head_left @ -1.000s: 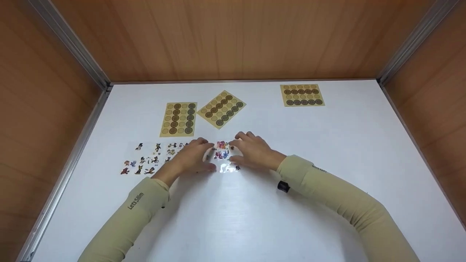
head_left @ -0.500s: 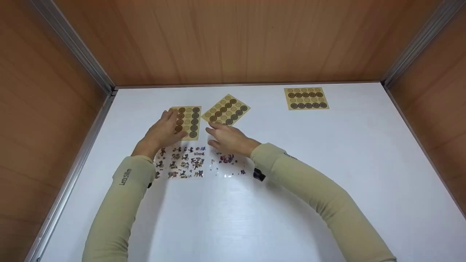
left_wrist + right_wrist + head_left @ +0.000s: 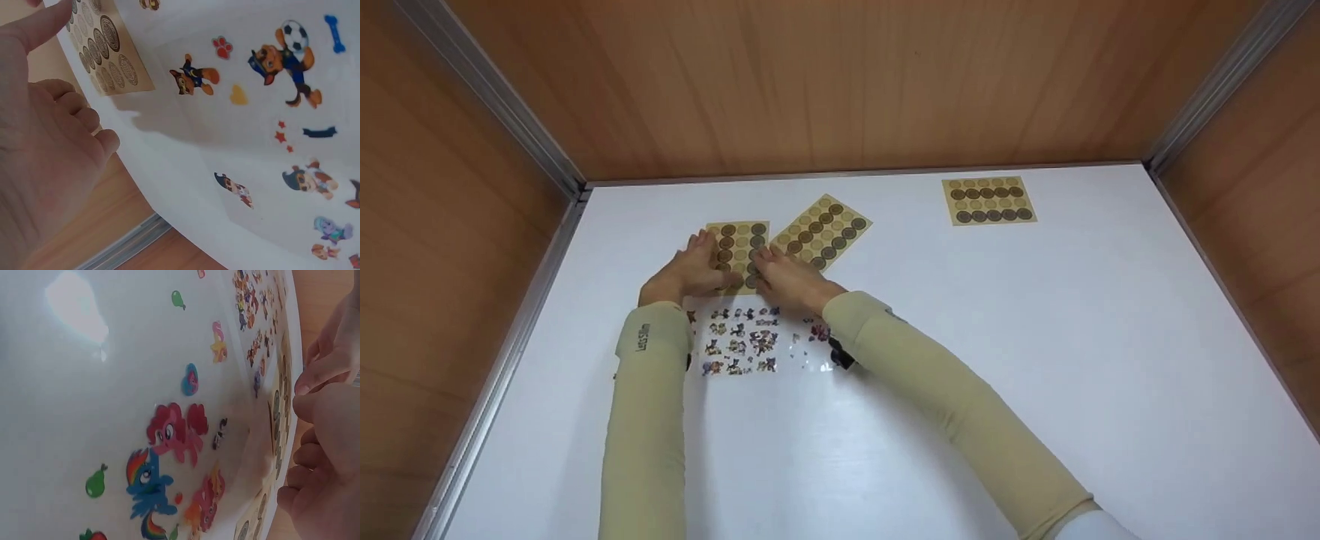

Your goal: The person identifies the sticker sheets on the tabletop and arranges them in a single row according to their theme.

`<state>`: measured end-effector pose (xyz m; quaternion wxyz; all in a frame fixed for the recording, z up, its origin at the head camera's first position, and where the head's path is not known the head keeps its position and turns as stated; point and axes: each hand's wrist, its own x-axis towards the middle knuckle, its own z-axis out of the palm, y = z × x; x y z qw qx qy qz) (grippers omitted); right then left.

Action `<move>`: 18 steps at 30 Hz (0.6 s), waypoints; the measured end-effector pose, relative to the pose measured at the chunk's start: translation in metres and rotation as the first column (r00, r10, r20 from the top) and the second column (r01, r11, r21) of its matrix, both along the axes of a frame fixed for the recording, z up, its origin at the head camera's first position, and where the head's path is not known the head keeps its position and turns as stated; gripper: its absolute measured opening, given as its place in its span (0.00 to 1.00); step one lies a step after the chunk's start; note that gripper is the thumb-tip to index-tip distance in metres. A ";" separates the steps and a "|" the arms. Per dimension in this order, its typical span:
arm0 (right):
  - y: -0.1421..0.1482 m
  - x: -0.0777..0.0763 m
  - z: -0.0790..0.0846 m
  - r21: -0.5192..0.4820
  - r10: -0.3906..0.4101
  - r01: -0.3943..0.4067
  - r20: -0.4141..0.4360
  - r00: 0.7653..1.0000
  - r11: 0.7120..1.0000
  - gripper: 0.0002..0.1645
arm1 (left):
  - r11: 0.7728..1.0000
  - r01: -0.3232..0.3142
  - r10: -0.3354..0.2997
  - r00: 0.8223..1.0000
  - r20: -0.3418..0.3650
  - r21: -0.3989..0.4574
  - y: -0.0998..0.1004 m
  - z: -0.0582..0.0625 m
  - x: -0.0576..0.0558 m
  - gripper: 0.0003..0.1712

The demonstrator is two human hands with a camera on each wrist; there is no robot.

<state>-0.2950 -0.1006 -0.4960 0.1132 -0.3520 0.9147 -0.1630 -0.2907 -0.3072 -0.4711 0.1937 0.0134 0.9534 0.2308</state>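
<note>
A tan sheet of round coin-like stickers [image 3: 742,247] lies flat at the back left in the head view. My left hand [image 3: 690,266] rests along its left side, fingers reaching up the edge and thumb across its lower part. At the sheet's right edge is my right hand [image 3: 789,281], fingertips over the dark circles. In the right wrist view the right hand [image 3: 332,455] has loosely bent fingers. Just below lie clear sticker sheets, one with cartoon dogs [image 3: 739,345] and one with cartoon ponies [image 3: 169,433], the latter partly covered by the right forearm.
A second tan coin sheet [image 3: 836,217] lies slanted, close beside the first. Another tan coin sheet [image 3: 990,201] sits at the back right. Wooden panels [image 3: 840,82] with metal edging bound the white table [image 3: 1035,337].
Both hands have left the clear pony sheet and moved up and left to the left tan sheet. In the last half second the right hand has slid left onto its edge.
</note>
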 end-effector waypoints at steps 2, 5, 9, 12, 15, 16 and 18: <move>-0.003 0.000 -0.004 0.019 -0.014 0.014 0.008 1.000 1.000 0.37 | 1.000 0.008 -0.008 1.000 0.002 0.007 -0.002 -0.005 -0.002 0.61; -0.006 -0.002 -0.010 0.051 -0.016 0.017 -0.031 0.999 0.999 0.35 | 1.000 0.024 -0.024 1.000 0.009 0.010 -0.005 -0.012 -0.003 0.67; -0.009 -0.003 -0.013 0.087 -0.016 0.024 -0.083 0.996 0.996 0.34 | 0.999 0.030 -0.030 1.000 0.007 0.011 -0.011 -0.017 -0.004 0.73; -0.010 -0.004 -0.013 0.108 -0.037 0.045 -0.078 0.996 0.993 0.36 | 0.999 0.038 -0.038 0.999 -0.020 0.021 -0.013 -0.017 -0.007 0.72; -0.010 -0.004 -0.011 0.123 -0.048 0.055 -0.060 0.997 0.991 0.37 | 0.999 0.043 -0.042 0.999 -0.030 0.027 -0.014 -0.016 -0.008 0.71; -0.010 -0.004 -0.011 0.125 -0.052 0.058 -0.051 0.997 0.990 0.36 | 0.999 0.043 -0.042 0.999 -0.026 0.023 -0.013 -0.016 -0.008 0.72; -0.010 -0.003 -0.010 0.127 -0.058 0.062 -0.035 0.998 0.990 0.37 | 0.999 0.046 -0.045 0.999 -0.022 0.017 -0.013 -0.016 -0.008 0.73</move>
